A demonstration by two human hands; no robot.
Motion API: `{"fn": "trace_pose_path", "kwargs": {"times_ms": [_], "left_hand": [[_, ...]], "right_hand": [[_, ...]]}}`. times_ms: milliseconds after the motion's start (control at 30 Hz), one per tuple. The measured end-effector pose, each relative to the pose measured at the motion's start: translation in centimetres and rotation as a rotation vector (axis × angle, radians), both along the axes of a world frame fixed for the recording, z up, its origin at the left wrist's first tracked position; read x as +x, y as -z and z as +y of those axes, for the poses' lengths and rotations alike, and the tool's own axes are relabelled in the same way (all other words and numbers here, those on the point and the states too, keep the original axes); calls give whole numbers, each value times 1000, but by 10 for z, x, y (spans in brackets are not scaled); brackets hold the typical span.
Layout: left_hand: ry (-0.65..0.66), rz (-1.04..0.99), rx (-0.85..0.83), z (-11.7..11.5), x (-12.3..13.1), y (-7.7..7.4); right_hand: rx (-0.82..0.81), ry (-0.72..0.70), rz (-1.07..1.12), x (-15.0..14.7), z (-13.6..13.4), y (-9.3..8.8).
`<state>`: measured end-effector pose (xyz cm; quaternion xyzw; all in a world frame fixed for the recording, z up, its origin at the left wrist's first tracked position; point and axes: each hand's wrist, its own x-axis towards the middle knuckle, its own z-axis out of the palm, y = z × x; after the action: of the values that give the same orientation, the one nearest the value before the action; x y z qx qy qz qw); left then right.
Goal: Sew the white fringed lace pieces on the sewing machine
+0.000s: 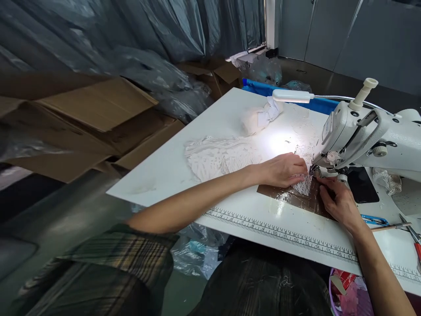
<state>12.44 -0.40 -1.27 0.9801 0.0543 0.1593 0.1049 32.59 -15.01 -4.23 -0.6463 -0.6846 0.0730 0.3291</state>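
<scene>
A white sewing machine (365,136) stands at the right of the table, its needle area lit brightly. My left hand (286,169) is just left of the presser foot, fingers curled together on a strip of white lace (302,186). The lace reaches up to the needle area. On the other side, my right hand (340,202) rests low on the machine bed, index finger stretched to the presser foot and thumb apart from it. Under both hands is a brown shiny plate (283,197). A heap of white lace (220,156) spreads across the table beyond my left forearm.
A bundled pale cloth (259,118) sits under a white lamp (292,95). Right of my hand lie a black phone (362,184), a blue cutter (375,220) and red-handled scissors (417,248). A ruler tape (279,232) edges the table. Cardboard boxes (98,105) stand left; a scrap basket (350,292) below.
</scene>
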Motion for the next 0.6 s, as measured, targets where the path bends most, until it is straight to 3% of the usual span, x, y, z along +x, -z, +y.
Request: {"fn": "trace_pose_path", "kwargs": {"times_ms": [100, 233, 467, 600], "left_hand": [[94, -6, -123, -11, -7, 7], [51, -44, -183, -15, -6, 16], [-36, -119, -154, -21, -3, 15], [0, -222, -65, -22, -2, 18]], "right_hand": [[-16, 10, 19, -1, 0, -2], [-18, 15, 30, 0, 1, -4], [16, -132, -8, -14, 0, -13], [48, -144, -16, -23, 2, -13]]}}
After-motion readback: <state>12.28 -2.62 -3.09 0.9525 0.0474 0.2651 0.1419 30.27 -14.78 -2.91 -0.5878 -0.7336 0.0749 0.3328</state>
